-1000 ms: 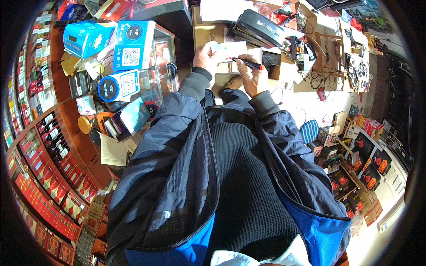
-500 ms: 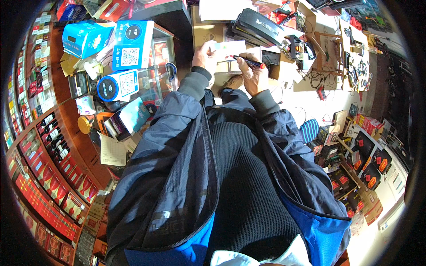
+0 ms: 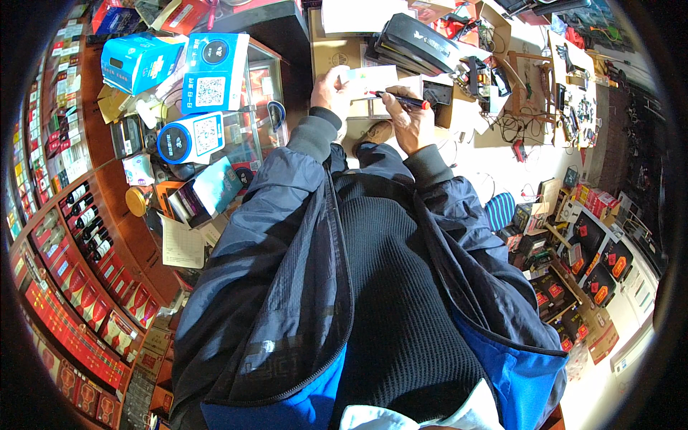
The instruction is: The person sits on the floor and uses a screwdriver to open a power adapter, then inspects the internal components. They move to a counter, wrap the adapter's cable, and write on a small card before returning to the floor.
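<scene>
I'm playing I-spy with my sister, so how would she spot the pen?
Find the big dark jacket, then follow its right sleeve up to the right hand. The pen is held there, near the white card in the left hand. Unlike the flat, pale card, it's a slim dark stick with a bright red end.

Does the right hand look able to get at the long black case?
Probably yes: the long black case lies just beyond the right hand, its top uncovered, though the pen in that hand may hinder a grasp.
</scene>
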`<move>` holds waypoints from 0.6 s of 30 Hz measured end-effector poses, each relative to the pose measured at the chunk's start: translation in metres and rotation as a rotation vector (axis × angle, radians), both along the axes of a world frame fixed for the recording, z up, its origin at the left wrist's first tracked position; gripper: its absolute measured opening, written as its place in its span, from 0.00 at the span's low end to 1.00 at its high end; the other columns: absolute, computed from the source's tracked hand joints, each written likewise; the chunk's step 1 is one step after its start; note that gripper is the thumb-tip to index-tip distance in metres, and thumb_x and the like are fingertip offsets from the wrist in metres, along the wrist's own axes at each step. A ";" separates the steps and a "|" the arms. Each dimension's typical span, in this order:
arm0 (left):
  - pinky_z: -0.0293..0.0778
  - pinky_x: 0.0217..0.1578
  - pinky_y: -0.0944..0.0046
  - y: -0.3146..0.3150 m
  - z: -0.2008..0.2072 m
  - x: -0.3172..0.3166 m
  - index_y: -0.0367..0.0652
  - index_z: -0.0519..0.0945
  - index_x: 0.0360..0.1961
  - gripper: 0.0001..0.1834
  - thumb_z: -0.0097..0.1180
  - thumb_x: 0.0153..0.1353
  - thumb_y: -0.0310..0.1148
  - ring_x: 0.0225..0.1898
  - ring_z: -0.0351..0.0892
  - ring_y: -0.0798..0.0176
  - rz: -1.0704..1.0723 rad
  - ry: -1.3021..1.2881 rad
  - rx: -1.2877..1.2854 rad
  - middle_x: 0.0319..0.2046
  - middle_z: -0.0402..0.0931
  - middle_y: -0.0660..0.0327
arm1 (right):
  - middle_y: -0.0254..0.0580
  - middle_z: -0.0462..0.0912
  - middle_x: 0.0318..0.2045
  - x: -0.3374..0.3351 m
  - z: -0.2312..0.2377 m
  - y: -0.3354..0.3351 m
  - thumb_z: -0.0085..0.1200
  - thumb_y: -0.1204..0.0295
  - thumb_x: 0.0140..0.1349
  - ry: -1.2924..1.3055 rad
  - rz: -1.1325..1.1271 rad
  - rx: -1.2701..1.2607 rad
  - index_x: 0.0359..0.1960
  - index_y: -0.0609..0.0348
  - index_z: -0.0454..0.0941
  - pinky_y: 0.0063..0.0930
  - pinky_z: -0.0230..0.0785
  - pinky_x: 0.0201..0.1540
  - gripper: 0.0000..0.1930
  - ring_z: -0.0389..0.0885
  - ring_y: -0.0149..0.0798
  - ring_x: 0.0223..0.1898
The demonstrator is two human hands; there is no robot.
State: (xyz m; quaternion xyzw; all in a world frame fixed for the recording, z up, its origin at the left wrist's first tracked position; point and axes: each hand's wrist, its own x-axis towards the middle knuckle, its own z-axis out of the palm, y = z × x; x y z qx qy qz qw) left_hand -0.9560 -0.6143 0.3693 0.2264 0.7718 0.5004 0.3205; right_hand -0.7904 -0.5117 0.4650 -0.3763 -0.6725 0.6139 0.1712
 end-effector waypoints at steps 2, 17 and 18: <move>0.82 0.40 0.58 0.000 0.003 0.002 0.44 0.82 0.55 0.17 0.62 0.64 0.27 0.40 0.87 0.55 0.032 0.046 0.056 0.40 0.85 0.49 | 0.38 0.85 0.36 0.000 0.002 0.000 0.64 0.63 0.70 0.032 -0.038 -0.008 0.47 0.67 0.82 0.25 0.73 0.44 0.17 0.80 0.29 0.39; 0.82 0.49 0.60 0.000 0.006 -0.001 0.39 0.80 0.57 0.18 0.61 0.67 0.25 0.49 0.86 0.57 -0.011 0.011 -0.014 0.48 0.83 0.50 | 0.38 0.85 0.37 0.002 0.002 0.001 0.64 0.64 0.71 0.058 -0.080 0.003 0.46 0.67 0.81 0.24 0.73 0.44 0.15 0.79 0.27 0.38; 0.82 0.49 0.60 0.001 0.008 0.000 0.39 0.80 0.57 0.18 0.61 0.66 0.24 0.49 0.86 0.57 -0.015 0.003 -0.022 0.48 0.83 0.50 | 0.37 0.84 0.36 0.002 0.002 0.000 0.64 0.64 0.71 0.042 -0.082 0.008 0.46 0.67 0.81 0.24 0.73 0.43 0.15 0.79 0.27 0.38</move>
